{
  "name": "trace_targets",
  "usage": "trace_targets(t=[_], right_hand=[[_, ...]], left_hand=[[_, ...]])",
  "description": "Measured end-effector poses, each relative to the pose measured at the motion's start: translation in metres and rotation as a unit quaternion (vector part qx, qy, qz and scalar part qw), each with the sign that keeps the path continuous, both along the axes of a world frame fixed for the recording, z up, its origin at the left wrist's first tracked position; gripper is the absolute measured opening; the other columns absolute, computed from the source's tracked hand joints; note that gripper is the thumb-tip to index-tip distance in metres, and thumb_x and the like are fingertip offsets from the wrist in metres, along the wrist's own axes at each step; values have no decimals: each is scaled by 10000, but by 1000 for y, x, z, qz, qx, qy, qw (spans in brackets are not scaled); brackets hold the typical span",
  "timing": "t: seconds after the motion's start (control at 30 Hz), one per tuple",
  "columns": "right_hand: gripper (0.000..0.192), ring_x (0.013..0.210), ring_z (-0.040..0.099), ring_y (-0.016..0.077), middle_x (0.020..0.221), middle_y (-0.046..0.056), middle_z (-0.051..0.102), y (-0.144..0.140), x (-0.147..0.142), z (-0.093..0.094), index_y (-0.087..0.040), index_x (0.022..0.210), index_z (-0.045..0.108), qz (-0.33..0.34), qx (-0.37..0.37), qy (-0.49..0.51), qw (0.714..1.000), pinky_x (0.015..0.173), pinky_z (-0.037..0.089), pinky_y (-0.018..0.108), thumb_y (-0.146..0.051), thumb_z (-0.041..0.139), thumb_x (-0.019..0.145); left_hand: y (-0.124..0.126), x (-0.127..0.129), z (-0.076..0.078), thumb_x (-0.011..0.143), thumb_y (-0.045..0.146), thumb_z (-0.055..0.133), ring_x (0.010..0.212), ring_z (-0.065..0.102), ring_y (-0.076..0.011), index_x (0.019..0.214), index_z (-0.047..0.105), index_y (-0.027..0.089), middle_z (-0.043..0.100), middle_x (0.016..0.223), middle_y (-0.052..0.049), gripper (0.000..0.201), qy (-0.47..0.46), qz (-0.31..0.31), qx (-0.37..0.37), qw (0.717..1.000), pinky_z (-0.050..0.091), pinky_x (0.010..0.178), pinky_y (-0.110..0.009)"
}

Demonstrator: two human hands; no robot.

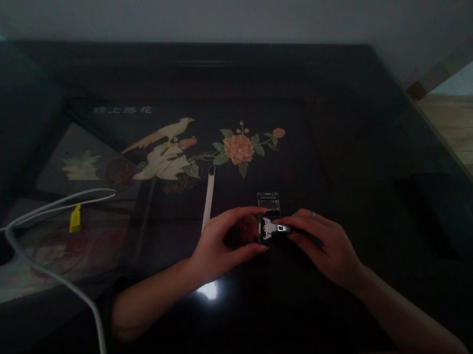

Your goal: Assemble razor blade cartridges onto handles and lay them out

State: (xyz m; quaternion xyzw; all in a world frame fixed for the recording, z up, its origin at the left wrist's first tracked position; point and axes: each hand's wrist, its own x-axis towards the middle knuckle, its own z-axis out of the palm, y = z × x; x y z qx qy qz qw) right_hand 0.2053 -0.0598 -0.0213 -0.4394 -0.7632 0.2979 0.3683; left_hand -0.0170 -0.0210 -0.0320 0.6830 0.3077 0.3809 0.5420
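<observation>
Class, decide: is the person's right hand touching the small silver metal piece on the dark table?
Touching. The head view shows the right hand with fingertips closed on the silver metal piece, no gap visible.
</observation>
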Motion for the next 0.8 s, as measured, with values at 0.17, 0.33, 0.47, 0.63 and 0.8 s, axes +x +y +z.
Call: trace_targets(t=[0.17,0.33,0.47,0.63,0.8], right_hand=[[227,806,618,120,895,41,630,0,0,0,-168,1140,634,2,14,-10,1000,717,517,207,-141,528,941],[225,818,623,133,901,52,638,2,1,-1,-160,1136,639,6,27,-21,999,728,527,229,-146,520,946],[226,806,622,137,897,54,636,2,2,-4,-161,1136,642,0,27,-26,999,712,529,232,-153,523,944],[229,802,623,137,890,52,634,1,1,-4,-162,1138,640,-6,27,-26,999,715,531,239,-145,519,944],[222,810,630,147,892,58,652,1,2,-3,-162,1126,648,-8,43,-44,998,726,538,253,-149,531,938]], left_hand=[[0,0,0,761,315,771,672,586,-100,1195,614,183,651,810,-3,480,-3,6,13,1000,503,618,-192],[-1,-1,-3,751,315,778,673,592,-104,1181,620,172,655,804,-8,480,0,13,18,1000,516,625,-204],[-2,0,-4,756,337,772,662,600,-107,1188,615,163,663,800,-14,491,2,14,15,1000,524,609,-205],[-2,0,-3,762,338,766,661,612,-107,1180,619,158,668,794,-14,479,2,21,26,999,536,622,-209],[-2,0,-3,746,351,776,648,618,-112,1171,631,161,668,773,-11,489,-5,19,21,1000,542,616,-215]])
